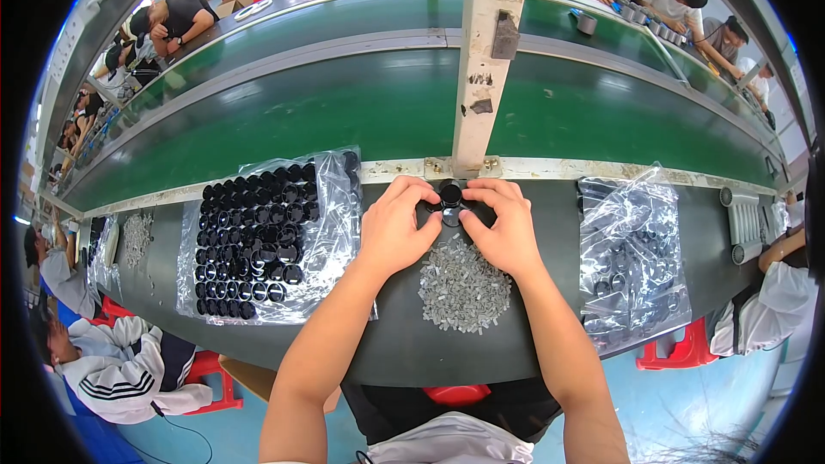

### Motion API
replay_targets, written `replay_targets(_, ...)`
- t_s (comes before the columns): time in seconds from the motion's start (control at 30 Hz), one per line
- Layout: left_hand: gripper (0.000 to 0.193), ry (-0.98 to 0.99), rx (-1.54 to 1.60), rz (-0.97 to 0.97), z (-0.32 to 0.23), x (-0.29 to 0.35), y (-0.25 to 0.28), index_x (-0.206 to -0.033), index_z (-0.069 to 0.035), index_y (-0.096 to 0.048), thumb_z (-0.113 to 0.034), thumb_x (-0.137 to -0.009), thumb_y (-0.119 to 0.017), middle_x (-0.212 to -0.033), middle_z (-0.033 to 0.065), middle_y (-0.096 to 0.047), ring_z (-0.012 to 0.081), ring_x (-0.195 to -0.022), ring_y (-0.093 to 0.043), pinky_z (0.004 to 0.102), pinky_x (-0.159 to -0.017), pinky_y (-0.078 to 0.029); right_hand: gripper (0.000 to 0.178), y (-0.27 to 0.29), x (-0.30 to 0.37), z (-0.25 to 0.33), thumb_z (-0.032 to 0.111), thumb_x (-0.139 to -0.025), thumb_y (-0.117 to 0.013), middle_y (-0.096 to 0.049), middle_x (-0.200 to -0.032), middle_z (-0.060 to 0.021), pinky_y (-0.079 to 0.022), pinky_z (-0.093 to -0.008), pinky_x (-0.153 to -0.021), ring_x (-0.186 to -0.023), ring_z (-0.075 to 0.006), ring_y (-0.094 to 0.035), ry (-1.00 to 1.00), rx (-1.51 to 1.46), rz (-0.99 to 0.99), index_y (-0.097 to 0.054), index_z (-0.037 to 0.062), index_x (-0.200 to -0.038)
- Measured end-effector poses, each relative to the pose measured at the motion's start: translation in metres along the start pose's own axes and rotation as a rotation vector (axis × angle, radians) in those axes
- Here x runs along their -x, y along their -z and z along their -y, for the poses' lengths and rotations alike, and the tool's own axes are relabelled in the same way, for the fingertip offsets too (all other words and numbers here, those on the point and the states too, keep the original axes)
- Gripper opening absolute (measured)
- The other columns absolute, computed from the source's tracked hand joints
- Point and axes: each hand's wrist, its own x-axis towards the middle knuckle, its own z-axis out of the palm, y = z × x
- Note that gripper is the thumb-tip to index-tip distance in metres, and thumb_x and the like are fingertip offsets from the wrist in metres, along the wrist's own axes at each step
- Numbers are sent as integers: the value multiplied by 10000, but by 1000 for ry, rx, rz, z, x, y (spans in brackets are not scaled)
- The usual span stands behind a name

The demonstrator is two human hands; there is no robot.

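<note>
Our L hand (397, 222) and R hand (501, 225) meet at a small black round part (450, 194), standing on the table (404, 361) near the white post (486, 69). On each hand, index & thumb are apart, tips close in at the part's sides; can't tell if they're actually clamped on it. Smth ring-like shows b/w the thumbs, too small to be sure.

We'd guess the part's light, stiff, prob. smooth plastic, so a bit slippery; best held by opp. sides of the outer wall w/ fingertips, no hard squeeze.

Just below: a pile of small clear pieces (465, 288), likely light & easily scattered. Further out, L: clear bag w/ rows of black rings (249, 245); R: another crinkled bag (632, 271).
</note>
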Motion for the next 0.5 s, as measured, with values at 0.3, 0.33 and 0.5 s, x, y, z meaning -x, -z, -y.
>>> replay_targets(0.3, 233, -1, 11, 0, -1, 0, 0, -1059, -94, -747, -112, -836, -811, -1164, -11, -713, 114, -607, -588, 302, -612, -490, 329, 0, 0, 1, 154, -857, -805, -729, -1336, -82, -444, -458, -1103, -1301, -310, -618, 0, 18, 2, -801, 67, -1174)
replay_targets(0.33, 232, -3, 7, 0, -1, 0, 0, -1059, -94, -747, -112, -837, -811, -1163, -11, -713, 113, -607, -588, 301, -610, -489, 329, 0, 0, 1, 154, -857, -805, -729, -1336, -82, -444, -458, -1103, -1301, -310, -618, 0, 18, 1, -801, 67, -1174)
replay_targets(0.5, 230, -10, 3, -1, 0, 0, 0, -1058, -95, -747, -113, -838, -811, -1161, -13, -714, 113, -607, -590, 301, -603, -486, 332, 0, 0, 1, 153, -857, -804, -727, -1335, -81, -440, -460, -1105, -1306, -312, -615, -11, 25, 9, -801, 67, -1178)
